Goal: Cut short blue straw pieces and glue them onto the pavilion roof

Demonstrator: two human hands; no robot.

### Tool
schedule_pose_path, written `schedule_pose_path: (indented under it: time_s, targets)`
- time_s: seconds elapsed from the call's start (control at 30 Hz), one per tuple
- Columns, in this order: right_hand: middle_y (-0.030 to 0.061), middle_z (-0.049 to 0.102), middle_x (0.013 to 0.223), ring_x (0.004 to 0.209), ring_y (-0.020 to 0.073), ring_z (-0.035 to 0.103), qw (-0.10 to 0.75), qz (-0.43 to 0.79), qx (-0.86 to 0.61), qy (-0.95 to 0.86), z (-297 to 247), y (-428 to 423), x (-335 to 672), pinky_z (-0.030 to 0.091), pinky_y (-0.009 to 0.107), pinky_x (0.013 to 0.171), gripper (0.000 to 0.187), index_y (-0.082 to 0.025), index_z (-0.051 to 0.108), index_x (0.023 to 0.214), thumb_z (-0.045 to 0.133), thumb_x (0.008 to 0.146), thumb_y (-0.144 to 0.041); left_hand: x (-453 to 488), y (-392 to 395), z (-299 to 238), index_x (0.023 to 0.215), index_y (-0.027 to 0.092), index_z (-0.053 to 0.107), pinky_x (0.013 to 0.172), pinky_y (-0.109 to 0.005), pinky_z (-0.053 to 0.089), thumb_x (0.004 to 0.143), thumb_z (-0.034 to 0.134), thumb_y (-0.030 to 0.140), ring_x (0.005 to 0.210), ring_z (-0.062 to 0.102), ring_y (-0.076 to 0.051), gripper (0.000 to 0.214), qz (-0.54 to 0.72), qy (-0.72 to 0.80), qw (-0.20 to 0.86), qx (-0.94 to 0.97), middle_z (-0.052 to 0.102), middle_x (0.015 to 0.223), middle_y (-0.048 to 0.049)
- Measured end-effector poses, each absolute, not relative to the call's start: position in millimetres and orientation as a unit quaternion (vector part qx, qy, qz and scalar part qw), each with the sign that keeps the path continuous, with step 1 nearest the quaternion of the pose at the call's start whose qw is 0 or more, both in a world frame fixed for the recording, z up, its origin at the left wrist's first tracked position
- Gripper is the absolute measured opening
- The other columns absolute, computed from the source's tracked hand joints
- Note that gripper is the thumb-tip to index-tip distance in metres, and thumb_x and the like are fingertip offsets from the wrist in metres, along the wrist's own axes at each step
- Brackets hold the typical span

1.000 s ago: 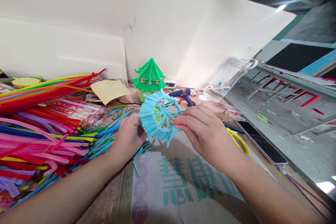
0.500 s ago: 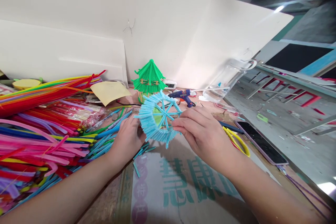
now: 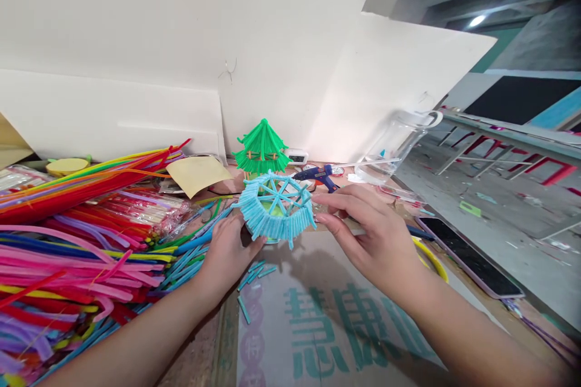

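Observation:
My left hand (image 3: pixel 229 245) grips a light-blue pipe-cleaner roof (image 3: pixel 254 217) from its left side and underneath. The roof is a ring of short strips around a spoked frame, with its open top tilted toward me. At the right edge of it, my right hand (image 3: pixel 363 224) has thumb and fingers apart, with nothing visible between them. Whether its fingertips touch the roof I cannot tell. Behind stands a green pipe-cleaner pavilion (image 3: pixel 263 145) with a pointed, two-tier roof. Short blue cut pieces (image 3: pixel 245 308) lie below on printed cardboard (image 3: pixel 318 320).
Piles of coloured pipe cleaners (image 3: pixel 82 260) cover the left side. A blue glue gun (image 3: pixel 320 175) lies behind my right hand, near a clear plastic jug (image 3: pixel 385 145). Yellow-handled scissors (image 3: pixel 431 257) and a phone (image 3: pixel 467 257) are at the table's right edge.
My right fingers have come off the roof's frame and spread apart, a little to the right. The roof has tipped flatter and slightly lower in my left hand.

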State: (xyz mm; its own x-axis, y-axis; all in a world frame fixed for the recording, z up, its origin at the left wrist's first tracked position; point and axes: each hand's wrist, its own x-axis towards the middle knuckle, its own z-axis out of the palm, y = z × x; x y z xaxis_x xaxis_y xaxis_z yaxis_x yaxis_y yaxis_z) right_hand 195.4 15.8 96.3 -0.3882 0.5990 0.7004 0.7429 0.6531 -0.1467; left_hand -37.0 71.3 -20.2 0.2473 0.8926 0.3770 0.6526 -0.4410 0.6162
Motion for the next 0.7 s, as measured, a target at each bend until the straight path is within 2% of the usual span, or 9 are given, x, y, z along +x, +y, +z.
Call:
schedule_pose_path:
  time_s: [0.1,0.27,0.37,0.5,0.7]
  targets:
    - [0.0069,0.070,0.091,0.086,0.0219,0.063,0.375,-0.075,-0.419,-0.824,96,19,195,0.047,0.036,0.077,0.017,-0.018,0.069,0.111,0.065,0.094,-0.019,-37,70,-20,0.106,0.021,0.067,0.087,-0.042,0.050,0.085,0.069,0.038,0.100,0.064,-0.028,0.027,0.351,0.505,0.180,0.768,0.072,0.104,-0.0074]
    - [0.0058,0.069,0.088,0.081,0.0191,0.063,0.382,-0.062,-0.425,-0.818,101,22,199,0.048,0.033,0.076,0.018,-0.016,0.069,0.111,0.065,0.094,-0.019,-37,65,-24,0.104,0.021,0.070,0.092,-0.049,0.048,0.082,0.073,0.047,0.111,0.060,-0.034,0.033,0.325,0.520,0.134,0.778,0.066,0.118,-0.0104]
    - [0.0061,0.070,0.090,0.081,0.0188,0.063,0.377,-0.054,-0.431,-0.818,104,21,201,0.049,0.033,0.076,0.016,-0.017,0.070,0.109,0.064,0.095,-0.019,-37,65,-26,0.112,0.023,0.068,0.097,-0.051,0.047,0.082,0.073,0.049,0.119,0.057,-0.036,0.040,0.324,0.508,0.120,0.789,0.063,0.128,-0.0106]
    - [0.0063,0.073,0.093,0.082,0.0194,0.065,0.368,-0.036,-0.441,-0.817,107,22,202,0.050,0.033,0.075,0.014,-0.020,0.071,0.106,0.063,0.095,-0.020,-36,66,-27,0.128,0.026,0.060,0.101,-0.052,0.046,0.082,0.073,0.047,0.126,0.054,-0.036,0.053,0.344,0.498,0.123,0.786,0.061,0.135,-0.0101]
    - [0.0059,0.073,0.089,0.073,0.0164,0.064,0.379,-0.004,-0.456,-0.805,115,30,195,0.049,0.028,0.063,0.015,-0.019,0.072,0.104,0.061,0.096,-0.023,-32,67,-28,0.127,0.022,0.060,0.107,-0.054,0.044,0.079,0.071,0.035,0.131,0.051,-0.036,0.051,0.352,0.501,0.113,0.782,0.060,0.137,-0.0121]
